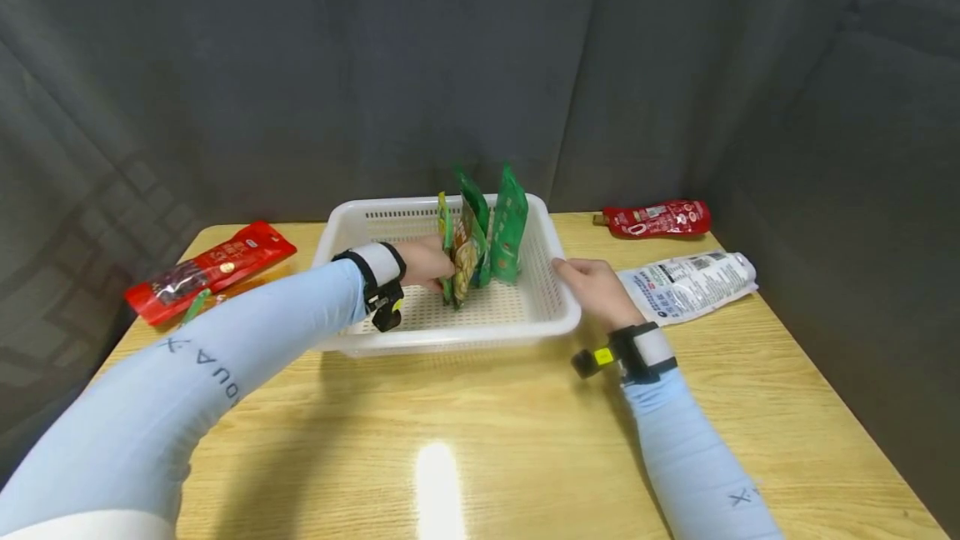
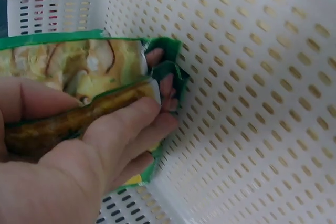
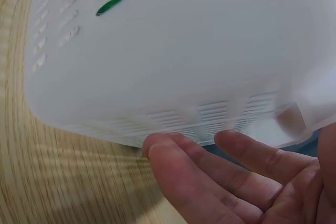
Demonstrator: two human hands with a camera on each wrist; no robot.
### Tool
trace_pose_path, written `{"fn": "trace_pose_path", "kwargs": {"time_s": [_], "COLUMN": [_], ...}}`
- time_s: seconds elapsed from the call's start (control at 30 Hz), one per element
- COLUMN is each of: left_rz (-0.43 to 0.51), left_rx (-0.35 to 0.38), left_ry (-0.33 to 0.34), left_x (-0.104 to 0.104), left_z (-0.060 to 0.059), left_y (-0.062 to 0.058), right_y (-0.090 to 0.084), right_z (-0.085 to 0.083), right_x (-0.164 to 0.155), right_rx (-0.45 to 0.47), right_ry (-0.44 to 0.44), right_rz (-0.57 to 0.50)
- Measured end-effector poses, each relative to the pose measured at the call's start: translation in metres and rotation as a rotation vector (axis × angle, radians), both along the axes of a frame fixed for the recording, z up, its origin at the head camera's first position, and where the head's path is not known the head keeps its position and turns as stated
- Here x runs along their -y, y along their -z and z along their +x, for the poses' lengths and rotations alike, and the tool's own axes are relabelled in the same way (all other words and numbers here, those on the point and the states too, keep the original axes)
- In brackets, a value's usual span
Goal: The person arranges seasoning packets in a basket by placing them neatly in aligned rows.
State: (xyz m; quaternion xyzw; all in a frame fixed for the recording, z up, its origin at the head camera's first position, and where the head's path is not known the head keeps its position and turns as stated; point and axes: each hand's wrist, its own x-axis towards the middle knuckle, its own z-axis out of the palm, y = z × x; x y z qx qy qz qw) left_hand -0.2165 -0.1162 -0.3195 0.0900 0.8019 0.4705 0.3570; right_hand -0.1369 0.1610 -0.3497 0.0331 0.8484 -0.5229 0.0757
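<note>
A white perforated plastic basket stands on the wooden table, holding several upright food packets. My left hand reaches inside it and pinches a green-edged, brown-gold snack packet between thumb and fingers. Beyond that one, a pale-patterned packet with a green edge lies close against it. Two green pouches stand towards the basket's right end, the nearer-right green pouch leaning slightly. At the right end wall, my right hand holds the rim with the thumb on top; its fingers are outside, below the rim.
On the left of the table lies a red packet, partly over other packets hidden by my arm. To the right are a red spouted pouch and a white printed pouch. A dark curtain hangs behind the table.
</note>
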Motion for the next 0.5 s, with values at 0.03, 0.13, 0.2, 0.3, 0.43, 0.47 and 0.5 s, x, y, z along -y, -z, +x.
{"fn": "trace_pose_path", "kwargs": {"time_s": [0.03,0.13,0.2,0.3,0.43,0.47,0.5], "left_rz": [0.008,-0.004,-0.015,-0.022,-0.005,-0.020,-0.031], "left_rx": [0.006,0.012,0.010,0.001,-0.025,-0.038,-0.041], "left_ry": [0.011,0.055,0.088,0.123,0.141,0.144,0.141], "left_x": [0.001,0.003,0.005,0.012,0.018,0.018,0.017], "left_z": [0.001,0.003,0.003,-0.001,-0.002,-0.001,0.001], "left_y": [-0.001,-0.006,-0.010,-0.009,-0.003,-0.004,-0.006], "right_y": [0.000,-0.001,-0.001,-0.002,-0.002,-0.002,-0.003], "right_z": [0.000,0.000,0.000,0.000,-0.001,-0.001,-0.001], "right_x": [0.000,-0.001,-0.001,0.001,0.004,0.004,0.005], "right_rx": [-0.002,-0.005,-0.004,0.000,0.008,0.008,0.006], "right_ry": [0.001,0.003,0.003,0.000,-0.005,-0.005,-0.006], "right_rz": [0.003,0.008,0.004,-0.004,-0.006,-0.004,-0.001]}}
